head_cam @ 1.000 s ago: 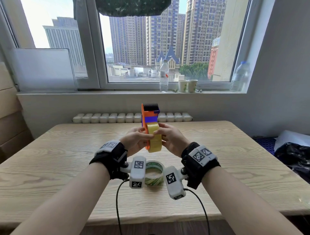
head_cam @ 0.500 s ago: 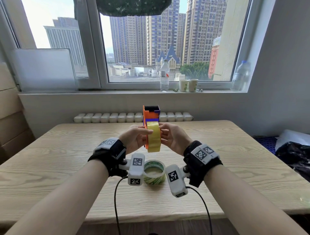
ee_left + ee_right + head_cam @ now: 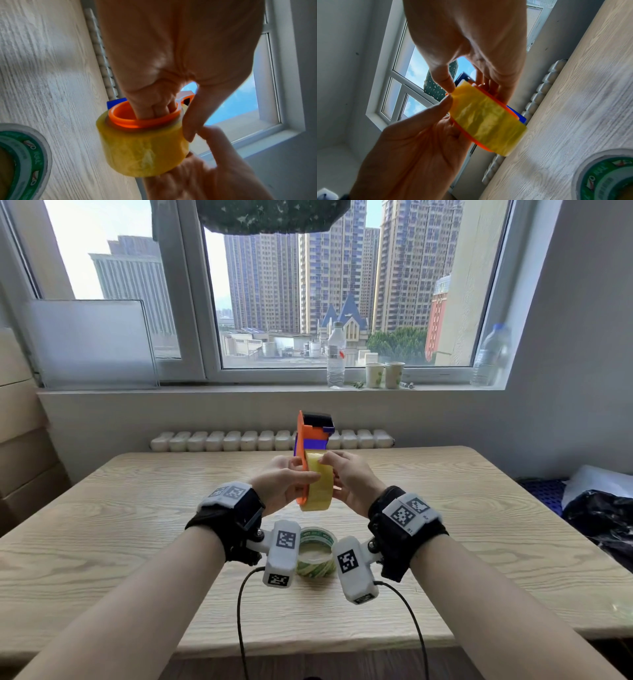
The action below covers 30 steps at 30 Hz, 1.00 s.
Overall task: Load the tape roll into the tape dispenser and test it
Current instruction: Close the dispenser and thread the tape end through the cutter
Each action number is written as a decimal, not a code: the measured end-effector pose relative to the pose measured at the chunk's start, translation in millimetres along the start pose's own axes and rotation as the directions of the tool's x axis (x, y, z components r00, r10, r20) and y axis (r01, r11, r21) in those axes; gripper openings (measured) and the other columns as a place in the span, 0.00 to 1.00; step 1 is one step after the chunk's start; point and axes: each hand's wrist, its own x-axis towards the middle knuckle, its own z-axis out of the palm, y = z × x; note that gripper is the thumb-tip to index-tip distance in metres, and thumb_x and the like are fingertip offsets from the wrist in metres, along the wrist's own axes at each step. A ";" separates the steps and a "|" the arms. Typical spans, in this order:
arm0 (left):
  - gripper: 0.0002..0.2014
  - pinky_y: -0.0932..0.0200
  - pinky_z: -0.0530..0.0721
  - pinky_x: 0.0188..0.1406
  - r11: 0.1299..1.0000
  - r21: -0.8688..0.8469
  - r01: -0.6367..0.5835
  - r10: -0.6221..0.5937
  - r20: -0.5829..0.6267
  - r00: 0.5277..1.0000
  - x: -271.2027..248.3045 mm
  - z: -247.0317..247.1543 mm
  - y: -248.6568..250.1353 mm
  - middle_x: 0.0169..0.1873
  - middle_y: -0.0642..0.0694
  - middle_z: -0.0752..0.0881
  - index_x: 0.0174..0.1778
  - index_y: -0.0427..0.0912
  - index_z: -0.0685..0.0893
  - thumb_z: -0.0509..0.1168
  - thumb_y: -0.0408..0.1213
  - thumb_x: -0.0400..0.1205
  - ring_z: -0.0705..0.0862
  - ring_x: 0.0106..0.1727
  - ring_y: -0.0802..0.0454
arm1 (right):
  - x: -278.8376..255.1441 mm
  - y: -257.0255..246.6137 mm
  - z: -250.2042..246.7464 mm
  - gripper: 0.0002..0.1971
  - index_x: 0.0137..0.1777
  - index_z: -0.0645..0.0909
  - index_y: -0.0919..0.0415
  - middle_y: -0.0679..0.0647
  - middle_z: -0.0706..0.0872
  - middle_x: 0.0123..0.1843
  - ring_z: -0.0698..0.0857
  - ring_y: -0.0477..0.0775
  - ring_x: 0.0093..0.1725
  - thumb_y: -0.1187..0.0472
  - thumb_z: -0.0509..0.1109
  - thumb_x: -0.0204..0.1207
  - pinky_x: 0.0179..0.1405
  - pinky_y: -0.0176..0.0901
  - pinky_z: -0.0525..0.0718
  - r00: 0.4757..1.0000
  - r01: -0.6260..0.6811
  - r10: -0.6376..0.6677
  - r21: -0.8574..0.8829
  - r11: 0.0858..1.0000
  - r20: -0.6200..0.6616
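The orange tape dispenser (image 3: 310, 433), with its blue and black head, is held upright above the table. The yellow tape roll (image 3: 320, 489) sits on its orange hub (image 3: 145, 119). My left hand (image 3: 301, 475) grips the dispenser: its fingers reach into the hub and its thumb (image 3: 195, 116) lies along the roll's side. My right hand (image 3: 329, 468) pinches the roll (image 3: 488, 121) at its top edge, thumb (image 3: 443, 79) in front and fingers behind. The left thumb (image 3: 441, 106) touches the same edge.
A second tape roll with a green-printed core (image 3: 317, 553) lies flat on the wooden table (image 3: 137, 525) under my wrists. A row of white blocks (image 3: 239, 440) lines the table's far edge. A bottle and paper cups (image 3: 383, 374) stand on the windowsill.
The dispenser and roll have stayed almost in place, rising slightly. My right fingers have shifted up to the roll's top edge.
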 end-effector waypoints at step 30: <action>0.22 0.51 0.86 0.54 0.998 0.064 -0.006 0.008 -0.031 0.999 4.5 10.5 -2.2 0.54 0.35 0.85 0.68 0.29 0.72 0.63 0.22 0.77 0.87 0.54 0.42 | -5.1 -3.7 -0.6 0.16 0.63 0.78 0.67 0.62 0.86 0.52 0.85 0.57 0.46 0.67 0.64 0.76 0.41 0.48 0.85 1.000 0.014 -0.015 0.015 1.000 0.008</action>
